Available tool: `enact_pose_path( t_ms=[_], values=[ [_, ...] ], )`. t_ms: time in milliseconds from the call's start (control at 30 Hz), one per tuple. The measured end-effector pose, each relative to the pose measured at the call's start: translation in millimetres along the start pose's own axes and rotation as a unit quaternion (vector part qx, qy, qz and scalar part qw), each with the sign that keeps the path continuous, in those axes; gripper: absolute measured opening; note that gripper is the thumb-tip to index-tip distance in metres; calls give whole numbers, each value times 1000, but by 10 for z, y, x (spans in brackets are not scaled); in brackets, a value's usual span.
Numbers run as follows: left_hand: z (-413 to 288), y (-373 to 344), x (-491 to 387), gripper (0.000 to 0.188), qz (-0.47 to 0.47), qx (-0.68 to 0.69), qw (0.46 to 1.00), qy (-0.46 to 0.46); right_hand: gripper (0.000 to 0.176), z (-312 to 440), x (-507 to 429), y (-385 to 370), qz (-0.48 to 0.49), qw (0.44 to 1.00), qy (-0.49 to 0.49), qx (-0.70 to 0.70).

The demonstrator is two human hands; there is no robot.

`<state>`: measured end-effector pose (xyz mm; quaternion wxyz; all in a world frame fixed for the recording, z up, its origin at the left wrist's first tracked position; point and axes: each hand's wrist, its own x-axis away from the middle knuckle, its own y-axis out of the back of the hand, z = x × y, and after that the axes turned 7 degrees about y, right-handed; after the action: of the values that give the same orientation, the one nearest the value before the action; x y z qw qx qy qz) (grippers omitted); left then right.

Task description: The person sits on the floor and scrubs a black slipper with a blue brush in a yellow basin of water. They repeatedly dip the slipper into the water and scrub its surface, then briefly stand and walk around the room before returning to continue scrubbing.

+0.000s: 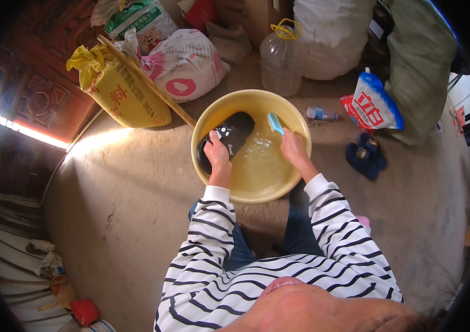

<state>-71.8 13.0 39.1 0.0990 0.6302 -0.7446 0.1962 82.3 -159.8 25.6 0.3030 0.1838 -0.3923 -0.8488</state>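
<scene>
A wide yellow plastic basin (255,200) holding shallow water rests on the floor before me. Inside its left half my left hand (217,154) grips a black slipper (241,126) with a white paw print and lettering on it. The slipper lies at a slant, its far end pointing up and right; my fingers beneath it are hidden. On the right, my right hand (293,146) holds the handle of a light-blue scrubbing brush (275,123) above the water. Brush and slipper are apart.
Behind the basin stand a yellow sack (131,95), a white sack (193,66) and a clear plastic jug (280,62). A wooden pole (147,81) leans by the basin's left rim. Rightward are a small bottle (321,113), a detergent bag (374,106) and dark-blue slippers (365,155).
</scene>
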Motion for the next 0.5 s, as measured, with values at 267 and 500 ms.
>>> enact_pose_path(
  t_ms=[267, 500],
  values=[
    [-179, -13, 14, 49, -27, -47, 998, 11, 31, 345, 230, -239, 49, 964, 136, -221],
    [-161, 62, -18, 47, -28, -15, 999, 36, 34, 391, -87, -217, 118, 989, 72, -56]
  ],
)
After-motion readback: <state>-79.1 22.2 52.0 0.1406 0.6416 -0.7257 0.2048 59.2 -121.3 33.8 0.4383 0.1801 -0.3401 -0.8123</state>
